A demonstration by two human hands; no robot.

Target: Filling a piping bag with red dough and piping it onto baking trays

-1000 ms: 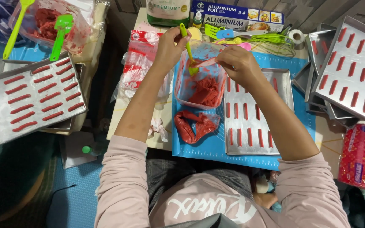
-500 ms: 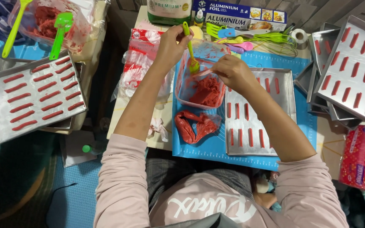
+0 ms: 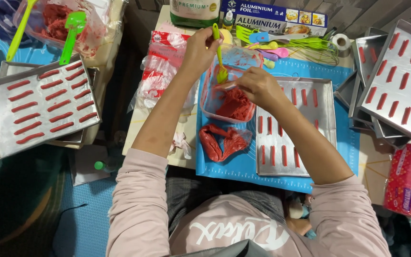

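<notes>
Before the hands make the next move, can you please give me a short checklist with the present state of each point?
1. Left hand grips the green spatula: ok.
2. Right hand is at the clear tub of red paste: ok.
3. Tub stands upright on the blue mat: ok.
4. Metal tray beside the tub has free space: ok.
5. What the right fingers pinch: cannot tell.

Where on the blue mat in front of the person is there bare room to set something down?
Bare mat shows right of the baking tray, and a narrow strip runs along the near edge below the filled piping bag. The far edge is crowded with utensils. The left hand and right hand work over the plastic tub.
</notes>
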